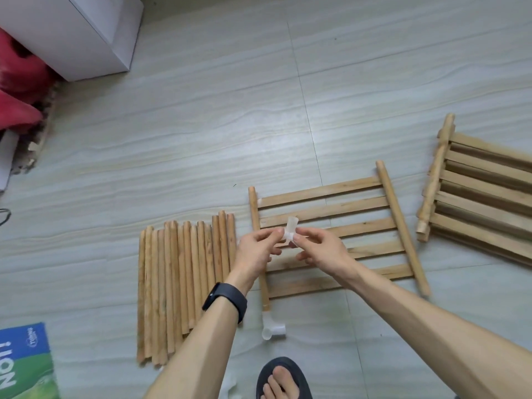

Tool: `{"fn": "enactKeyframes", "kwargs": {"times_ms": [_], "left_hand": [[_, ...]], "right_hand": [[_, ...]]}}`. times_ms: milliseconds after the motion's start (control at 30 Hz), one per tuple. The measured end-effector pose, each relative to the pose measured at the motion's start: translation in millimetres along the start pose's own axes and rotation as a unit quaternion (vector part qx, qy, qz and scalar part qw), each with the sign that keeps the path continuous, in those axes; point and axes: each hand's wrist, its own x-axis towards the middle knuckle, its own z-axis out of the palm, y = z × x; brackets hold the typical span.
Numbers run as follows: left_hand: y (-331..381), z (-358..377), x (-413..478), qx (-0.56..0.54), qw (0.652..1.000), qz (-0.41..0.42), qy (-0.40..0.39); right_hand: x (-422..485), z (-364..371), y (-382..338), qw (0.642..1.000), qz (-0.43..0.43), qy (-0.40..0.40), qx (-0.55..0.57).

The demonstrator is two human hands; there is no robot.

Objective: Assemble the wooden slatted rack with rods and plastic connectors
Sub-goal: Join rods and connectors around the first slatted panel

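Though carton [26, 361] lettering cropped, unreadable, fingers [271, 233] of left hand [254, 251] and right hand [319, 249] tight around one translucent connector [290, 227]

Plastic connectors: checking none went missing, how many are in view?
2. One connector is pinched between the left hand and right hand; the other connector caps the near end of the left rod of the centre panel. Others may be hidden.

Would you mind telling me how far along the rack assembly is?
Done: one fitted connector sits on the near rod end of the slatted panel. In hand: the left hand and right hand pinch a second connector. Left: loose rods and stacked panels lie unjoined.
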Motion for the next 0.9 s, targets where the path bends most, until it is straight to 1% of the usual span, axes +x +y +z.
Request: {"fn": "enactKeyframes", "kwargs": {"times_ms": [67, 167, 233, 333, 400, 433, 467, 500, 533, 567, 633, 667, 700, 767, 833, 900], "left_hand": [[0, -1, 3, -0.031, 0.998, -0.032, -0.036], [0, -4, 6, -0.073, 0.99, -0.057, -0.105], [1, -4, 7, -0.112, 0.983, -0.066, -0.13], [2, -5, 10, -0.126, 0.978, -0.067, -0.152], [3, -4, 14, -0.128, 0.979, -0.063, -0.144], [5, -4, 17, -0.139, 0.98, -0.061, -0.126], [7, -5, 20, -0.162, 0.98, -0.061, -0.101], [10, -6, 24, -0.189, 0.977, -0.058, -0.075], [13, -10, 30, -0.209, 0.975, -0.053, -0.052], [17, -15, 36, -0.223, 0.973, -0.047, -0.032], [25, -29, 51, -0.231, 0.973, -0.029, -0.003], [30, -37, 58, -0.227, 0.974, -0.02, 0.011], [35, -43, 65, -0.219, 0.975, -0.011, 0.026], [45, -54, 79, -0.186, 0.98, 0.009, 0.065], [53, -60, 93, -0.149, 0.984, 0.026, 0.099], [59, -62, 107, -0.134, 0.984, 0.032, 0.112]], "right_hand": [[4, -5, 4, 1.0, 0.006, 0.007, 0.011], [4, -10, 3, 0.999, 0.015, -0.013, 0.033], [5, -11, 3, 0.999, 0.023, -0.012, 0.045], [9, -8, 3, 0.998, 0.037, 0.003, 0.042], [12, -4, 1, 0.999, 0.039, 0.002, 0.032], [13, -3, 0, 0.999, 0.034, 0.003, 0.016], [14, -3, 0, 1.0, 0.022, 0.01, -0.02], [16, -4, 1, 0.996, -0.001, 0.024, -0.081], [18, -5, 2, 0.985, -0.031, 0.042, -0.165], [20, -8, 3, 0.962, -0.06, 0.056, -0.26], [24, -12, 4, 0.897, -0.111, 0.059, -0.424], [26, -14, 5, 0.868, -0.122, 0.049, -0.48], [27, -17, 5, 0.843, -0.127, 0.038, -0.521], [28, -22, 12, 0.813, -0.135, 0.028, -0.566], [24, -24, 23, 0.803, -0.15, 0.037, -0.575], [17, -22, 34, 0.797, -0.145, 0.029, -0.585]]}}
